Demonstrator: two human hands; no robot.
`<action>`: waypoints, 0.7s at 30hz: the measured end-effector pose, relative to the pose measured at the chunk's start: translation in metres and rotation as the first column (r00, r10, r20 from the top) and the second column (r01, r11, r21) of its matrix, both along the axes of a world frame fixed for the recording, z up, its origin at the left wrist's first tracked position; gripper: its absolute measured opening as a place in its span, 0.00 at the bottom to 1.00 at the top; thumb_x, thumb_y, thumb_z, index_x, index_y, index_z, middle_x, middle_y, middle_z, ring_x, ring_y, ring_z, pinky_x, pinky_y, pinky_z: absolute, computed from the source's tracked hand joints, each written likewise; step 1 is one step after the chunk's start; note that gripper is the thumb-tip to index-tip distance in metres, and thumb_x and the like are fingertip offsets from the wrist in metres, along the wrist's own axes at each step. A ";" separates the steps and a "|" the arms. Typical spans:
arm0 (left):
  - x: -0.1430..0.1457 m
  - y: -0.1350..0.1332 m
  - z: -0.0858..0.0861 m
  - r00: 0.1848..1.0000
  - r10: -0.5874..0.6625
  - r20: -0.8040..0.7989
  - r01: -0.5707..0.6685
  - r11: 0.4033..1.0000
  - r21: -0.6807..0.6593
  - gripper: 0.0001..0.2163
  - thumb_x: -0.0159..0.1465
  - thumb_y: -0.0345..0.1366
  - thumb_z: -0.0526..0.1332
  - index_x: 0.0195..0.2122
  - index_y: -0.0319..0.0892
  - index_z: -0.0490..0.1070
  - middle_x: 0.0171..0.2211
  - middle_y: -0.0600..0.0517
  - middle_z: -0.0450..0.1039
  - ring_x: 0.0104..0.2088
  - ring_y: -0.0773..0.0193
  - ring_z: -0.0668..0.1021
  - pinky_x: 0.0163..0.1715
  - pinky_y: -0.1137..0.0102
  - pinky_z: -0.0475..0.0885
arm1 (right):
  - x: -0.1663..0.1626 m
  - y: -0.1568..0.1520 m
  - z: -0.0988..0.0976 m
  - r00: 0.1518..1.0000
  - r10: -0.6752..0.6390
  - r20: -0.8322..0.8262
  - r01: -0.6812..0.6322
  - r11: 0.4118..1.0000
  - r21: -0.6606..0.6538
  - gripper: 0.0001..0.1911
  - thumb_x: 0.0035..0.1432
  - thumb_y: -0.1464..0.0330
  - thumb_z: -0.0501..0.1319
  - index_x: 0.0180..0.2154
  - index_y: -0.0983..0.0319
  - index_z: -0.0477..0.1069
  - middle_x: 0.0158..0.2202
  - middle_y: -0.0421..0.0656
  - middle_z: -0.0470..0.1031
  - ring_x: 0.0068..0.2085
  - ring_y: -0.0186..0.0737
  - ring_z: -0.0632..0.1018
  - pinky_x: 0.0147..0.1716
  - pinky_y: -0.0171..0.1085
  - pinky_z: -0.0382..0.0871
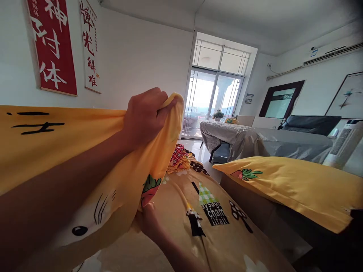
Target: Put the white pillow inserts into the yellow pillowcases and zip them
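Note:
A yellow pillowcase (107, 170) printed with a cartoon face, black marks and a carrot stretches across the left half of the head view. My left hand (149, 113) is closed in a fist around its raised upper corner, the cloth bunched at the fingers. Lower down, my right hand (149, 221) grips the hanging edge beside the printed carrot; its fingers are partly hidden by the fabric. Beneath both hands spreads a beige patterned bed sheet (176, 241). Whether anything fills the pillowcase I cannot tell.
A yellow pillow (286, 181) with a carrot print rests at the right, beside the bed. Crumpled red-checked cloth (178, 154) lies at the bed's far end. Beyond stand a plastic-covered table (249, 139), a dark chair (309, 124) and a white upright appliance (344, 143).

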State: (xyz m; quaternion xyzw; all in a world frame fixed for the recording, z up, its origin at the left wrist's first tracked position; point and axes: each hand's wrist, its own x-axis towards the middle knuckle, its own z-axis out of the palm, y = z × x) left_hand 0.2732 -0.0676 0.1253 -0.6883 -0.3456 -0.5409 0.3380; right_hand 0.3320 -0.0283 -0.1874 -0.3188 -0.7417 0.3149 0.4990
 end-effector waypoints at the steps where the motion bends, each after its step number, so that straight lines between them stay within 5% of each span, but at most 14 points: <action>1: -0.005 0.005 -0.003 1.000 0.027 0.013 -0.026 0.999 -0.040 0.20 0.65 0.43 0.51 0.21 0.44 0.42 0.20 0.54 0.53 0.24 0.65 0.60 0.29 0.67 0.57 | 0.009 0.004 0.002 0.999 0.038 0.007 -0.037 0.998 -0.042 0.09 0.51 0.65 0.56 0.22 0.61 0.67 0.23 0.38 0.69 0.29 0.35 0.67 0.28 0.32 0.62; 5: -0.038 0.022 -0.010 0.977 0.068 0.203 -0.038 0.988 -0.148 0.20 0.64 0.44 0.51 0.20 0.44 0.44 0.19 0.55 0.49 0.24 0.64 0.58 0.28 0.66 0.56 | 0.065 0.015 -0.002 0.990 0.106 0.090 -0.088 0.979 -0.185 0.14 0.49 0.64 0.58 0.18 0.61 0.60 0.18 0.35 0.59 0.23 0.30 0.59 0.21 0.30 0.52; 10: -0.056 0.032 -0.008 0.938 0.046 0.344 0.022 0.982 -0.190 0.21 0.62 0.40 0.55 0.18 0.43 0.43 0.18 0.56 0.42 0.23 0.66 0.54 0.27 0.65 0.51 | 0.110 0.022 -0.008 0.936 0.146 0.321 -0.093 0.980 -0.177 0.18 0.56 0.64 0.55 0.17 0.61 0.56 0.16 0.33 0.51 0.21 0.28 0.54 0.20 0.31 0.45; 17: -0.053 0.029 -0.009 0.957 0.004 0.288 0.067 0.969 -0.238 0.21 0.61 0.40 0.56 0.17 0.43 0.44 0.18 0.56 0.44 0.22 0.67 0.53 0.26 0.66 0.51 | 0.101 0.054 -0.018 0.916 -0.093 0.389 0.059 0.993 0.098 0.17 0.57 0.64 0.56 0.18 0.62 0.64 0.18 0.37 0.63 0.24 0.32 0.63 0.27 0.32 0.55; 21: -0.046 0.037 -0.013 0.981 -0.044 0.188 0.106 0.937 -0.334 0.21 0.61 0.41 0.55 0.17 0.43 0.46 0.17 0.56 0.47 0.21 0.67 0.55 0.25 0.66 0.51 | 0.090 0.061 0.012 0.968 -0.155 0.197 0.138 0.986 0.095 0.13 0.59 0.64 0.53 0.40 0.61 0.73 0.37 0.45 0.75 0.36 0.39 0.72 0.34 0.34 0.62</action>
